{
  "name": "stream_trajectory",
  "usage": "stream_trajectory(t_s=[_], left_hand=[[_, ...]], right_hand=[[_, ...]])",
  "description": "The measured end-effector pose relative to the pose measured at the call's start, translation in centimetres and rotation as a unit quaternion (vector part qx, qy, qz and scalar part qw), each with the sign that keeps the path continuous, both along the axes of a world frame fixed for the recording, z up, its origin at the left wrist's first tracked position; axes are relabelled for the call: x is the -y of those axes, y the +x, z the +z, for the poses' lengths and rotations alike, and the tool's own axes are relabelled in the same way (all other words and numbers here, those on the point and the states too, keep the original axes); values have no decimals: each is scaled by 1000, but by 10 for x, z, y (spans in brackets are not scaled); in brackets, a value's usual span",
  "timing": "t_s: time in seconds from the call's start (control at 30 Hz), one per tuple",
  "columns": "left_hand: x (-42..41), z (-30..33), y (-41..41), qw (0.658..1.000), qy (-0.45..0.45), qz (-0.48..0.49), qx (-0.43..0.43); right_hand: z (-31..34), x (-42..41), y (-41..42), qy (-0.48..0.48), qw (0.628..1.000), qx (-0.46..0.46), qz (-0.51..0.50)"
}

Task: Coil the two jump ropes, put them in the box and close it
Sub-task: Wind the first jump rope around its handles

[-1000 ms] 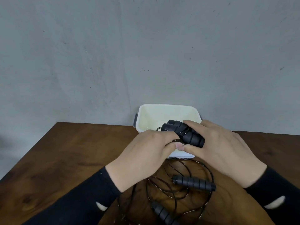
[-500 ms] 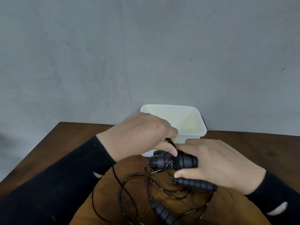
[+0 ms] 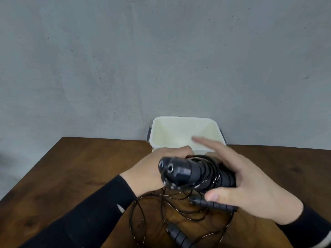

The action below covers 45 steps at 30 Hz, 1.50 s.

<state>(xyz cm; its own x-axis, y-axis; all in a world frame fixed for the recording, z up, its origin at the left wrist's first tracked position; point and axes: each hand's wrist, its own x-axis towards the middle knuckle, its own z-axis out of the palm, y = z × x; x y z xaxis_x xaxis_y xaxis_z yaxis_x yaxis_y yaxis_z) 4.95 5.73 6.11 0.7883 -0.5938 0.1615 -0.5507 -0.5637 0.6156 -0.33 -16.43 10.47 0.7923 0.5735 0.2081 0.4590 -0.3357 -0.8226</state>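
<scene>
While our right hand [image 3: 250,183] clamps the first rope's paired handles [image 3: 180,171] with cord wound round and our left hand [image 3: 152,169] feeds it, the second rope [image 3: 179,212] sprawls uncoiled beneath our fingers, and the box [image 3: 186,133] beyond sits empty, unclosed.

The box [image 3: 186,133] is sitting at the far edge of the worktop [image 3: 80,169], against the wall [image 3: 161,59]. Just before it, the coiled rope bundle [image 3: 193,173] is hanging between both hands, left hand [image 3: 152,172] behind, right hand [image 3: 247,185] beside. Below, the second rope [image 3: 179,217] is lying loose on the worktop.
</scene>
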Motion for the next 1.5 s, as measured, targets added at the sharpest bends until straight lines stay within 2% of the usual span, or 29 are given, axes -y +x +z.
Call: stream_trajectory(t_s=[0.1,0.2,0.37,0.5,0.57,0.63,0.7,0.83,0.9,1.03,1.1,1.2,1.33,1.43,1.5], left_hand=[[3,-17,-6,998,11,59,7],[-2,-33,-8,994,-49,98,9],[-24,-53,-10,968,-173,158,-85],[-41,-70,-6,942,-194,243,-125],[-49,-82,0,935,-135,269,-186],[-55,-93,3,939,-45,250,-231],[-56,-96,1,952,-29,207,-224],[-44,-64,-6,964,-162,198,-77],[-29,-40,-12,964,-198,174,-33],[16,-2,-20,974,-193,96,-61],[35,4,-18,963,-241,77,-95],[44,-7,-15,938,-294,93,-160],[36,-32,-15,945,-233,143,-177],[24,-51,-15,970,-110,157,-150],[13,-64,-17,974,-25,158,-162]], right_hand=[[-1,-2,2,61,997,33,-26],[2,-1,4,100,993,39,-54],[6,8,16,195,974,14,-112],[17,14,21,256,957,-2,-133],[23,16,22,263,954,7,-142],[25,18,23,249,956,18,-151],[24,17,23,229,961,23,-152],[14,13,23,201,967,-3,-155],[11,10,22,193,969,-20,-152],[6,0,17,182,976,-45,-115],[5,-2,16,182,978,-49,-94],[10,3,19,215,969,-46,-116],[24,16,23,241,958,0,-155],[34,23,27,264,947,23,-182],[45,29,28,303,934,26,-189]])
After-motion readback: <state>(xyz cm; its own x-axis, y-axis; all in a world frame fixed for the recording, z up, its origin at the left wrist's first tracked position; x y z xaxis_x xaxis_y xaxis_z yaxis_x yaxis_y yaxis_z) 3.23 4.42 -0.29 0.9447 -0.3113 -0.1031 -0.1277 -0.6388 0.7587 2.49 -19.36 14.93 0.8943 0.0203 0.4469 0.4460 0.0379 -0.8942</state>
